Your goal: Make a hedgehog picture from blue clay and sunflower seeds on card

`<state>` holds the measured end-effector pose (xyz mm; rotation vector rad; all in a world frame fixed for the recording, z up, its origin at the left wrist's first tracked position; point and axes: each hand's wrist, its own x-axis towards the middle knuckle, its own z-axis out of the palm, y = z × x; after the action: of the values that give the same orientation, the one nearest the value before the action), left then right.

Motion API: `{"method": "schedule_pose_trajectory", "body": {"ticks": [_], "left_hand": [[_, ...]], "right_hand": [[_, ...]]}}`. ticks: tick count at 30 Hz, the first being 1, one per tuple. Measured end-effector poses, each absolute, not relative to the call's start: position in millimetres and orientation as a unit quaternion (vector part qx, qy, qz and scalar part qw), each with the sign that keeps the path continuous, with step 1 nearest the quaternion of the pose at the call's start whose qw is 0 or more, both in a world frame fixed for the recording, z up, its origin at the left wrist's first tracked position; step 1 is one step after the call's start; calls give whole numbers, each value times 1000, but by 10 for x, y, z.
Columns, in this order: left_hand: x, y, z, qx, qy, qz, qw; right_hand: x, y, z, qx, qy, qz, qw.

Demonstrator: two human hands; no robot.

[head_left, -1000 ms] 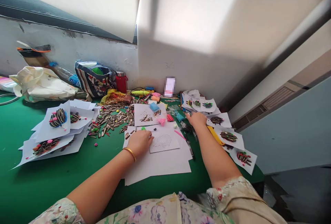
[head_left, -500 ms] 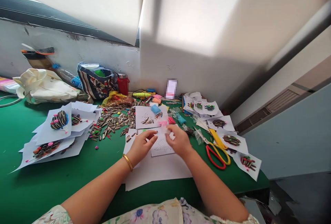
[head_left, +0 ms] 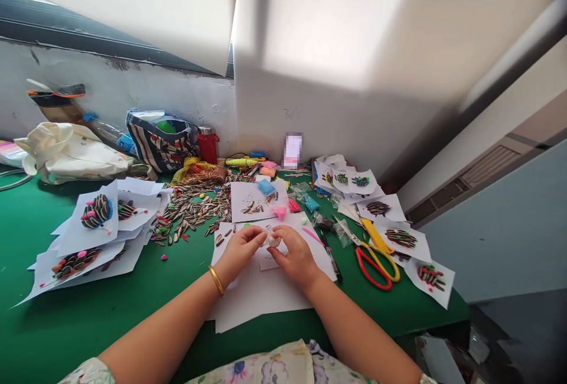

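Both hands meet over white paper (head_left: pixel 266 292) at the middle of the green table. My left hand (head_left: pixel 241 251), with a gold bangle at the wrist, pinches one side of a small whitish, see-through packet (head_left: pixel 273 237). My right hand (head_left: pixel 296 254) pinches its other side. Just beyond the fingers lies a pink packet (head_left: pixel 279 212). A drawing sheet (head_left: pixel 239 195) behind it bears sunflower seeds and a blue packet (head_left: pixel 266 187). Part of a smaller sheet shows under my hands. A pink strip (head_left: pixel 313 236) and a black pen (head_left: pixel 333 257) lie right of my right hand.
Seed-decorated sheets lie stacked at left (head_left: pixel 73 233) and in a row at right (head_left: pixel 401 237). Loose seeds (head_left: pixel 190 210) spread left of centre. Scissors (head_left: pixel 376 263) and a yellow cutter (head_left: pixel 374 236) lie at right. Bags (head_left: pixel 162 142), a red bottle (head_left: pixel 207 145) and a phone (head_left: pixel 292 150) stand behind.
My right hand has moved left and down to my left hand, and both now hold the whitish packet. The pink packet, pink strip and pen now show more fully.
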<state>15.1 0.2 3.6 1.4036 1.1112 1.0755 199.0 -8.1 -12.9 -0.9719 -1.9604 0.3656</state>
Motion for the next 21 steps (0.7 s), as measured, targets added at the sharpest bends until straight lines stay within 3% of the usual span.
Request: {"method": "schedule_pose_trajectory", "body": {"ticks": [6, 11, 17, 21], "left_hand": [[145, 9, 48, 540, 471, 456, 528], [135, 39, -27, 539, 474, 514, 470], [90, 46, -43, 656, 478, 448, 374], [98, 48, -76, 662, 464, 422, 410]], "right_hand": [[2001, -100, -135, -404, -765, 198, 460], [2002, -117, -100, -401, -754, 221, 471], [1997, -116, -61, -400, -746, 224, 483], [2009, -105, -57, -401, -743, 222, 487]]}}
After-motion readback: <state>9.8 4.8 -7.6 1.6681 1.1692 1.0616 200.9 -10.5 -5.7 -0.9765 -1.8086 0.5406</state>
